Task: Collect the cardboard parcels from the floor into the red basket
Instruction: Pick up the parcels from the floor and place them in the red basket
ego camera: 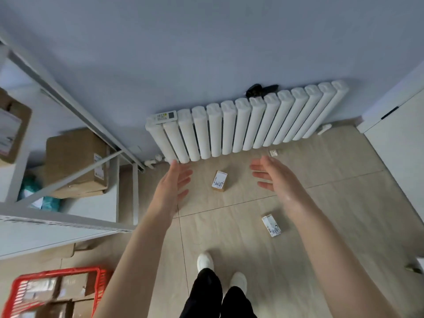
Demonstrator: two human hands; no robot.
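Place: we take it for a parcel storeroom.
Signs: we see shelves (68, 221) holding labelled boxes (73, 161), a radiator (247, 125).

A pale tiled floor (339, 193) carries three small labelled cardboard boxes lying well apart, the middle parcel (219, 180), the near parcel (271, 226) and the far parcel (274, 152), and a red basket (59, 272) at lower left.
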